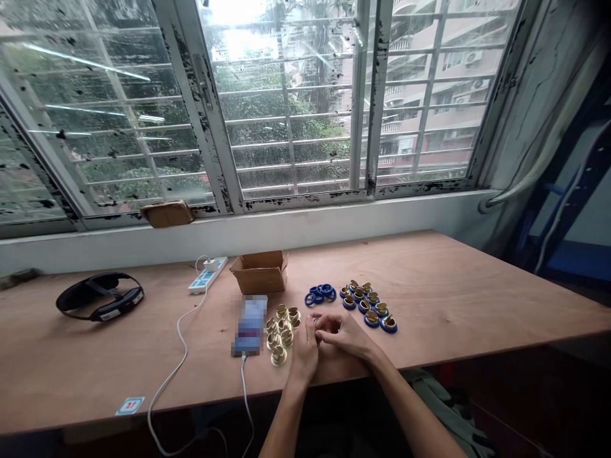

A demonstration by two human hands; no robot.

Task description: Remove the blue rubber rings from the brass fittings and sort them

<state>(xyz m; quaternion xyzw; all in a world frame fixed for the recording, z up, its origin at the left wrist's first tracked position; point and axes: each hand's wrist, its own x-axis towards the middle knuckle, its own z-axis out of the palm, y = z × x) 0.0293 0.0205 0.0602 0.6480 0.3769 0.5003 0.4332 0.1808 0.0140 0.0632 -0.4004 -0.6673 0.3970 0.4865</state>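
Observation:
My left hand (pixel 305 348) and my right hand (pixel 344 332) meet above the front of the table, fingers bent and pressed together. Whatever lies between the fingertips is mostly hidden; I cannot make it out. Left of my left hand is a group of round gold metal pieces (pixel 279 355) with raised tabs. Beyond the hands lies a small pile of blue rings (pixel 326 291). To the right of my right hand, several gold pieces seated in blue rings (pixel 389 323) stand in rows.
A phone (pixel 249 326) with a white cable lies left of the gold pieces. Behind it stands an open cardboard box (pixel 261 280). A power strip (pixel 208 276) and a black headset (pixel 101 298) are farther left. The wooden table (pixel 453 292) ends at a wall with windows.

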